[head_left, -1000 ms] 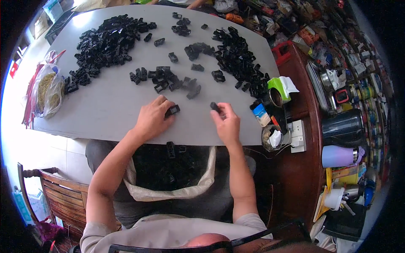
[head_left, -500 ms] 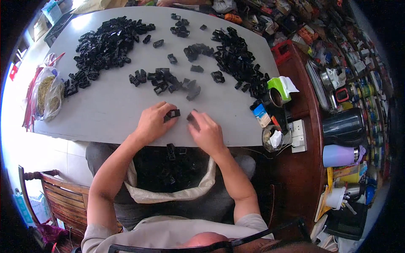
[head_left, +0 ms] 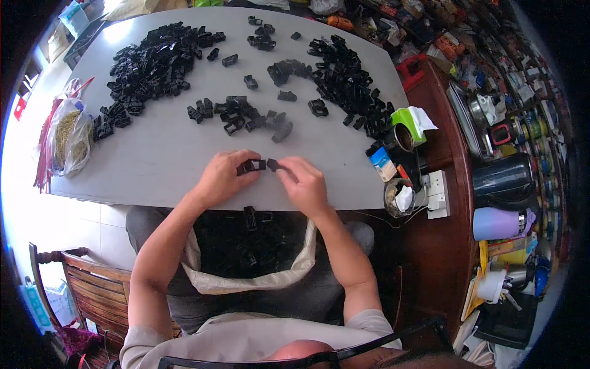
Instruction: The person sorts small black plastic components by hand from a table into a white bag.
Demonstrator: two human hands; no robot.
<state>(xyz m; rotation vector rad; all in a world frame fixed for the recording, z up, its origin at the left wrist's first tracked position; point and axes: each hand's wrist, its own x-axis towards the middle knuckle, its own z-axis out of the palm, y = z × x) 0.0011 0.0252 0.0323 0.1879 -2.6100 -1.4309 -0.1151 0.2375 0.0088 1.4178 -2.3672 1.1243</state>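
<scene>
Near the front edge of the grey-white table (head_left: 147, 166), my left hand (head_left: 222, 176) grips a black plastic part (head_left: 253, 165) with a rectangular opening. Just to its right, my right hand (head_left: 303, 186) pinches a smaller black plastic piece (head_left: 273, 165). The two pieces face each other with a narrow gap between them. Beyond my hands lies a loose cluster of black parts (head_left: 236, 114). On my lap, below the table edge, an open whitish woven sack (head_left: 246, 285) holds more black parts (head_left: 249, 220), dim in the shadow.
Large heaps of black parts lie at the far left (head_left: 153, 64) and the right (head_left: 347, 77). A clear bag of small brass-coloured pieces (head_left: 72, 138) sits at the left edge. A green tissue box (head_left: 405, 120), an ashtray-like bowl (head_left: 399, 200) and a power strip (head_left: 437, 194) stand right.
My right hand has drawn its small piece level with the part in my left hand, and the gap between them has narrowed. The left hand has barely moved.
</scene>
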